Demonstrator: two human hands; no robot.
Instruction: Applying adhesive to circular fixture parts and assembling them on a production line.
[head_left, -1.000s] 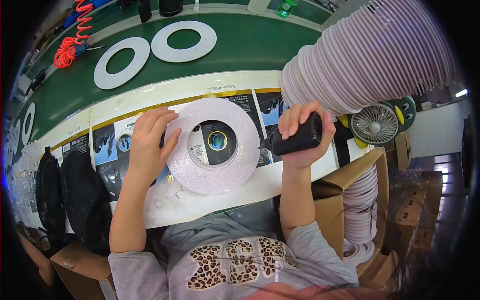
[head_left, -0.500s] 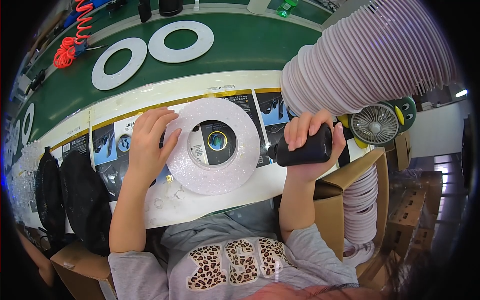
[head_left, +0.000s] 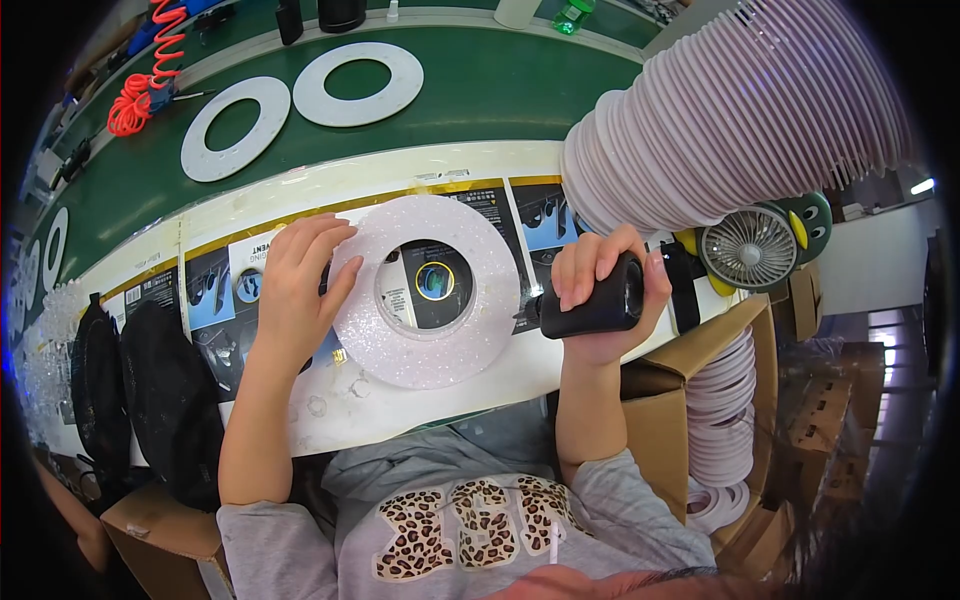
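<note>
The left hand (head_left: 298, 285) lies flat, fingers spread, on the left rim of a sparkly white ring (head_left: 425, 290) resting on the desk (head_left: 330, 400). The right hand (head_left: 598, 292) has its grip wrapped tight around a black cylindrical tool (head_left: 588, 308), whose tip touches the ring's right edge. Beside the right arm, an open cardboard box (head_left: 700, 380) holds stacked white rings (head_left: 722, 400); a tall leaning stack (head_left: 740, 120) rises above it

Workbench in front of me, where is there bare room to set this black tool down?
The green belt is bare right of the two white rings, up to the ring stack. A narrow pale strip lies below the glittery ring. Crowded: under the left hand and around the right hand holding the black tool.
</note>
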